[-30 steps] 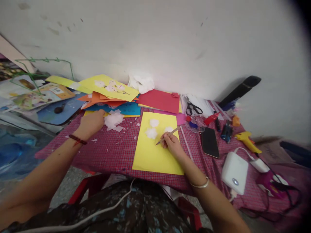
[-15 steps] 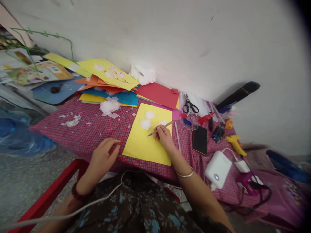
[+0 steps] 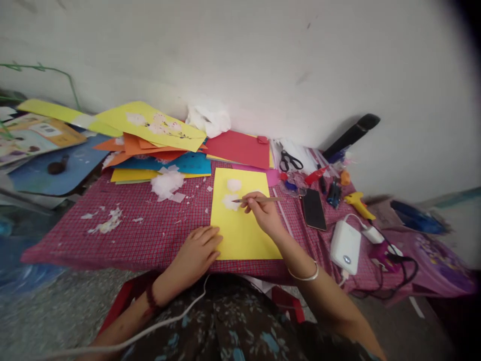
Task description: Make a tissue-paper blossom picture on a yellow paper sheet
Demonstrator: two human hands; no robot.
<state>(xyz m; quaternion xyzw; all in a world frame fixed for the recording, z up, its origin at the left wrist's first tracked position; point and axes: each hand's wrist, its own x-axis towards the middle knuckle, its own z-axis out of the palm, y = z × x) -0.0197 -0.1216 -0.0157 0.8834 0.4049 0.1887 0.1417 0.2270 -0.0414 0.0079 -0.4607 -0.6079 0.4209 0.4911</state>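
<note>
A pencil (image 3: 259, 199) is gripped in the closed right hand (image 3: 266, 216). Its long axis lies nearly level from right to left, and the tip is pointed left at a white cotton tuft (image 3: 228, 202) on the far half of the yellow sheet (image 3: 244, 238). The sheet's near left corner is covered by the left hand (image 3: 198, 251), laid flat with the fingers loose. The table is draped in a red checked cloth (image 3: 150, 225) and backed by a white wall (image 3: 263, 65).

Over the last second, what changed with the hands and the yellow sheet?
The left hand left the white fluff pile at the far side, came back toward the body and now rests on the near left edge of the yellow sheet. The right hand kept hold of the brown stick, which swung flatter; its tip is now at a white tuft on the sheet. Sheet, phone and scissors stayed put.
</note>
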